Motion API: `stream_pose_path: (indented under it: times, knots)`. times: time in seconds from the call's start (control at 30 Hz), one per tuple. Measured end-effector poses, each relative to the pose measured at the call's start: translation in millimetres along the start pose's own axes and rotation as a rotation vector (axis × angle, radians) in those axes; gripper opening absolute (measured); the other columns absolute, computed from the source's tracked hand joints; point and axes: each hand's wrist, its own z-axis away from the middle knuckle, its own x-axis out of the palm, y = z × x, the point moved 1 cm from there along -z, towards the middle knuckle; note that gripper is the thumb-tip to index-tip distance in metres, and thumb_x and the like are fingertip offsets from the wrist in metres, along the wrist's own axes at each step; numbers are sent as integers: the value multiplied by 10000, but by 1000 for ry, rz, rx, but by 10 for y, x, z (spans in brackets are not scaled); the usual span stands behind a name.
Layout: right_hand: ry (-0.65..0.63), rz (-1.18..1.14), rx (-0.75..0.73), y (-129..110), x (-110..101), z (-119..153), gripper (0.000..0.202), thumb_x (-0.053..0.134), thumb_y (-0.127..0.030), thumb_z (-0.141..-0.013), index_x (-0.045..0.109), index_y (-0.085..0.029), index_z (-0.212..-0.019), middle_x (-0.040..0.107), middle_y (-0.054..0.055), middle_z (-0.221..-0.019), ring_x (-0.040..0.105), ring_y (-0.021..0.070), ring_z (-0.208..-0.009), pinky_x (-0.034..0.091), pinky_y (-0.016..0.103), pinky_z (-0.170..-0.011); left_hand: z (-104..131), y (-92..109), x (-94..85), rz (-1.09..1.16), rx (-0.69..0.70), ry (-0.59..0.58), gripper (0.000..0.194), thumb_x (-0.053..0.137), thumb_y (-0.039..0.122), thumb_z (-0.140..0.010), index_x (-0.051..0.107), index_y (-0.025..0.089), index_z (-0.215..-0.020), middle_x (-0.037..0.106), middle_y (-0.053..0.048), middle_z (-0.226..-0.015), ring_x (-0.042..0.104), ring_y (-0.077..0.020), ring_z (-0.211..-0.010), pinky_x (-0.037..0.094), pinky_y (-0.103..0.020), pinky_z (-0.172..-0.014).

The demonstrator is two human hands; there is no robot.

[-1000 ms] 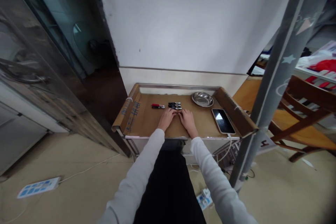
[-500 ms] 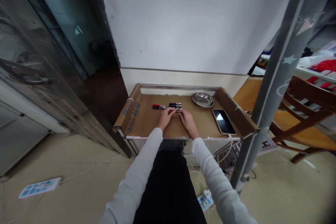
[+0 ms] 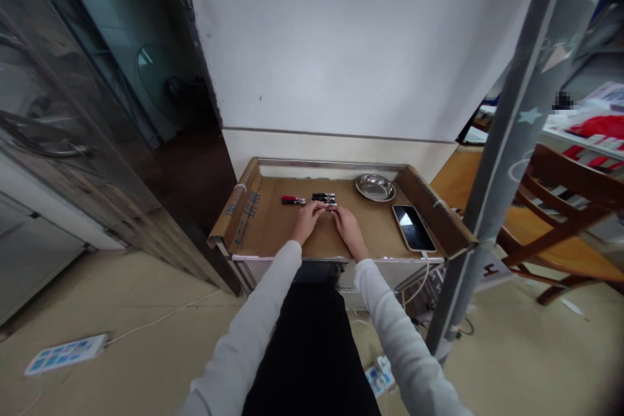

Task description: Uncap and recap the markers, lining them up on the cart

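Observation:
My left hand (image 3: 306, 220) and my right hand (image 3: 349, 229) meet low over the cardboard-covered top (image 3: 277, 234) of a small cart. The fingers of both hands are closed in a pinch, fingertips almost touching. A small dark thing seems to lie between them, too small and too covered to name. Just beyond the fingertips lies a group of black pens (image 3: 324, 197), which look like markers with silvery ends, side by side. Left of that group, a red pen (image 3: 292, 199) lies against a black one (image 3: 292, 202).
A shallow steel bowl (image 3: 375, 188) stands at the back right. In front of it lies a phone (image 3: 412, 229) with a white cable (image 3: 427, 266) plugged in. Cardboard side walls edge the cart. A grey pole (image 3: 492, 175) rises close on the right, near a wooden chair (image 3: 570, 201).
The view has shifted slightly. Both hands stay together in front of the pens, with the fingertips moved only a little; the pens, bowl and phone lie as before.

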Motion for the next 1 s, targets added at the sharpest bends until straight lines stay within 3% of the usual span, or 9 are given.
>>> stream_pose_path:
  times: [0.23, 0.33, 0.53, 0.67, 0.8, 1.0]
  knots:
    - [-94, -47, -47, -12, -2, -12, 249, 373, -240, -899, 579, -208, -1036, 632, 70, -1015, 578, 182, -933, 427, 313, -847, 41, 58, 20, -168, 57, 7, 168, 483, 161, -853, 557, 189, -1002, 514, -46, -1062, 586, -129, -928, 462, -288, -884]
    - [-98, 11, -53, 0, -3, -6, 249, 375, -233, -899, 590, -215, -1024, 641, 59, -972, 581, 175, -890, 429, 290, -805, 56, 96, 35, -232, 64, -45, 195, 460, 171, -865, 529, 199, -1045, 498, -49, -1086, 583, -136, -942, 464, -293, -884]
    - [63, 222, 81, 59, 10, 21, 235, 371, -212, -893, 587, -173, -975, 624, 86, -898, 543, 185, -840, 399, 287, -765, 29, 43, 120, -432, 104, 2, 347, 391, 169, -874, 471, 196, -1211, 478, -101, -1263, 443, -206, -1179, 344, -388, -1003]
    - [159, 302, 206, 91, -6, 48, 247, 338, -189, -894, 578, -159, -943, 608, 88, -855, 519, 184, -785, 375, 284, -722, 33, -29, 167, -559, 93, -41, 308, 464, 233, -853, 517, 207, -1155, 544, -100, -1168, 435, -252, -1137, 307, -452, -977]
    - [168, 366, 259, 94, -15, 65, 230, 349, -167, -883, 577, -152, -908, 603, 94, -848, 508, 186, -779, 357, 283, -710, 46, -41, 166, -646, 50, -86, 289, 499, 331, -844, 546, 196, -1095, 550, -97, -1045, 461, -252, -1033, 345, -414, -906]
    - [165, 378, 282, 97, -35, 60, 229, 351, -156, -880, 578, -143, -907, 602, 106, -862, 504, 189, -789, 345, 290, -717, 37, -28, 132, -658, 48, -76, 244, 398, 252, -900, 559, 180, -1068, 534, -87, -1023, 492, -212, -989, 355, -351, -870]
